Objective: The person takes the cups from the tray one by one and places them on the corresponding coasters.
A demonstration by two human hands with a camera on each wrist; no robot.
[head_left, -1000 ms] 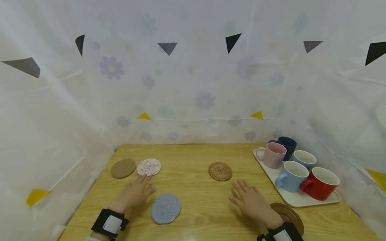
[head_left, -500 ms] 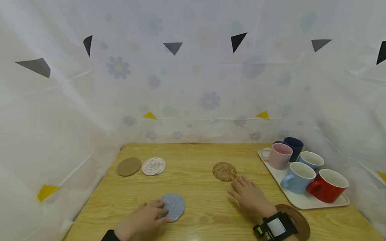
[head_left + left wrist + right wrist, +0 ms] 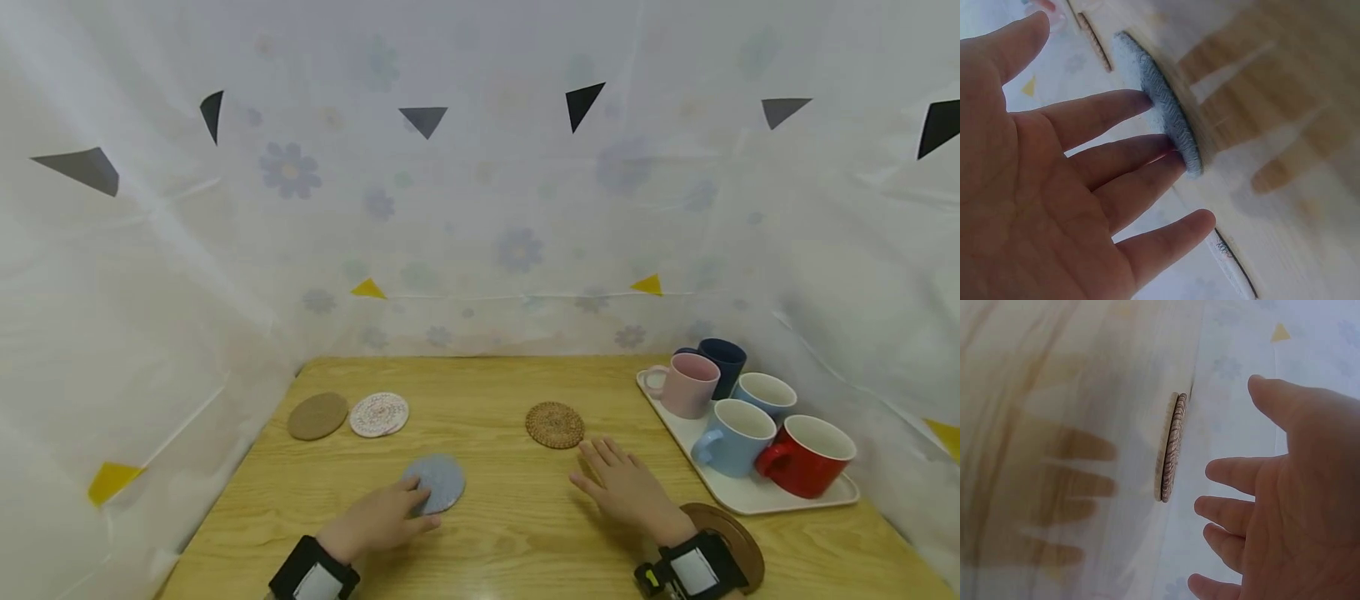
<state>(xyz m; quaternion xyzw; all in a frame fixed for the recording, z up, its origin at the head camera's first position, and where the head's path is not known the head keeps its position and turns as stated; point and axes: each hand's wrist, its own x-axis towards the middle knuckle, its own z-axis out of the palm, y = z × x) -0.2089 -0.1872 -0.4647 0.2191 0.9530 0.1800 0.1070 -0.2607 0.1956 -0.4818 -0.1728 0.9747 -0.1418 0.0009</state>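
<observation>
- One blue-grey round coaster (image 3: 448,480) on the desk (image 3: 487,392), left of middle, near side; can't tell if it lies fully flat.
- Looks light, thick woven or felted, probably soft and a bit bendy; unlikely to slip in the fingers or break, though it may slide on the smooth desk.
- Best hold: pinch opposite rims, or thumb on top with fingers under the near edge.
- Left hand (image 3: 384,518): fingers extended, some tips touching the coaster, thumb well apart; no grip.
- Right hand (image 3: 628,493): wide, holds nothing, near the brown woven coaster (image 3: 555,426).
- Far left: tan coaster (image 3: 317,416), white patterned coaster (image 3: 378,414) just beside it.
- Right: brown round piece (image 3: 738,540) by the wrist; white tray (image 3: 678,435) with five mugs.
</observation>
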